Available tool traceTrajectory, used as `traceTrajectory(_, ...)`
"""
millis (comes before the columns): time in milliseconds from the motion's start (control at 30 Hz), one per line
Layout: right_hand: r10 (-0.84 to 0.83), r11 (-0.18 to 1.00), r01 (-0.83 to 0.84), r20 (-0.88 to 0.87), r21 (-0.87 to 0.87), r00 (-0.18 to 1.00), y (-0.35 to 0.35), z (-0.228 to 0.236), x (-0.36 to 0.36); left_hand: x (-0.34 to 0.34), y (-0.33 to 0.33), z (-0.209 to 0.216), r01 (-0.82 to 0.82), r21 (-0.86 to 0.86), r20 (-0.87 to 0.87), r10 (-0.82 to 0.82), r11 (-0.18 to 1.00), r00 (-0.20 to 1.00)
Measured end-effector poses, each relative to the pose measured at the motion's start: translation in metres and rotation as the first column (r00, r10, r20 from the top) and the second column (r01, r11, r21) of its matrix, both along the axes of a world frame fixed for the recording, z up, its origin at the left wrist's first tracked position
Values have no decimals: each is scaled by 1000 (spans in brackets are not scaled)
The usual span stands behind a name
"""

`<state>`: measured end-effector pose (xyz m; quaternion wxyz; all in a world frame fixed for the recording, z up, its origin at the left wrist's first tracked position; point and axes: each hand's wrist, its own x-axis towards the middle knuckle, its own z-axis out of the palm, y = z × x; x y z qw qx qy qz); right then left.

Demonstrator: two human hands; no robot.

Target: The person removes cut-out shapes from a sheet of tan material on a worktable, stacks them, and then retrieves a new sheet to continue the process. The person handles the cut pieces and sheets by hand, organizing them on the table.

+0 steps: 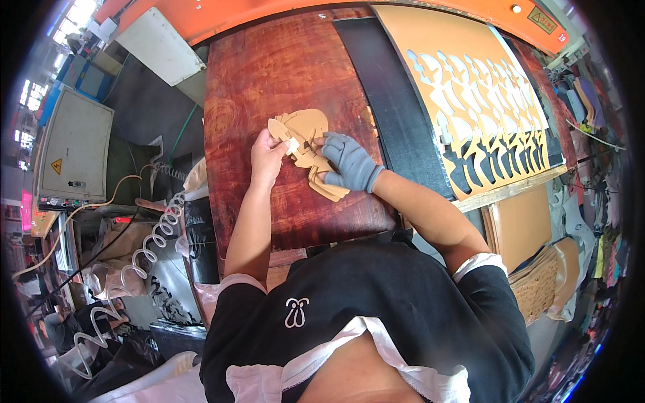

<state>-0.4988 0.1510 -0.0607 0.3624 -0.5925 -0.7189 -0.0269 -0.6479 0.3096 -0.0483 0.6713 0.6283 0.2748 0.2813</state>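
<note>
Several tan cut-out pieces (310, 122), sole-like in outline and looking like thick board or leather, lie bunched together on the reddish-brown wooden table (269, 80). My bare left hand (266, 160) pinches the left end of the bunch between thumb and fingers. A small white piece (293, 146) shows by that thumb. On the right side, my right hand (353, 164) wears a grey glove and has its fingers curled around the edge of the pieces. The lower pieces (328, 187) fan out beneath the gloved hand, which partly hides them.
A tan sheet (430, 33) with rows of cut-out holes lies at the right on a black board (396, 101). An orange machine beam (282, 13) spans the far edge. A grey cabinet (77, 144) and a coiled clear hose (144, 258) are at left; tan boards (527, 221) stand at right.
</note>
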Motion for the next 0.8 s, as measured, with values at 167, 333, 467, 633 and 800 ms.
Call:
traceTrajectory(167,-18,1000,18,11,-6,1000,-2,2,-1,-3,1,-2,22,-41,-26,-23,999,999)
traceTrajectory(333,-11,1000,12,20,-29,1000,-2,5,-2,-1,3,-4,-18,-106,5,18,994,1000)
traceTrajectory(467,-16,1000,16,24,-24,1000,-2,6,-2,3,1,1,-50,-170,17,54,984,998)
traceTrajectory(633,-4,1000,5,21,-14,1000,-2,5,-2,7,-5,1,-78,-233,74,97,969,992)
traceTrajectory(800,-9,1000,10,38,-25,999,0,3,-3,6,3,-10,-50,-110,29,53,993,998)
